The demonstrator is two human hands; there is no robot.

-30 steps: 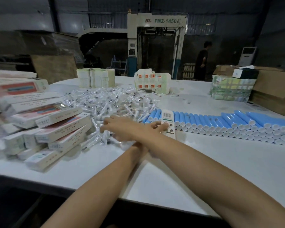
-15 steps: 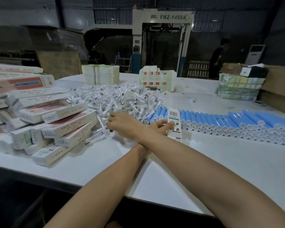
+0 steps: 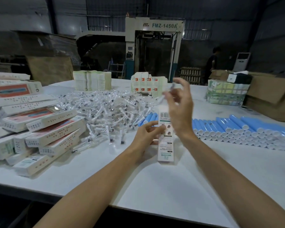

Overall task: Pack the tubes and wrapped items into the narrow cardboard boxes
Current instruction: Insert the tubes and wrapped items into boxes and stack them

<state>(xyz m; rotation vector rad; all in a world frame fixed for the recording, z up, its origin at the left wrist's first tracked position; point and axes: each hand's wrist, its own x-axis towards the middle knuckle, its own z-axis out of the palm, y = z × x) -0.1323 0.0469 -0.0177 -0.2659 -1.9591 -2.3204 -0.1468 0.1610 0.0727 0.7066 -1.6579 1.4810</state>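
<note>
1. My left hand (image 3: 144, 137) grips the narrow box (image 3: 165, 145) upright.
2. My right hand (image 3: 179, 111) pinches a wrapped item (image 3: 164, 94) above the box top; blurred.
3. Item not yet in.
4. Left of the box: wrapped pile (image 3: 105, 109) and stacked boxes (image 3: 44, 129).
5. Right of it: blue tubes (image 3: 237, 129). Judged: much left.

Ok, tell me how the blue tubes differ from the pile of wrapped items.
The blue tubes lie in neat side-by-side rows; the wrapped items sit in a jumbled heap. The blue tubes are opaque and bare; the wrapped items are pale pieces in clear film. Both rest on the white table.
</note>
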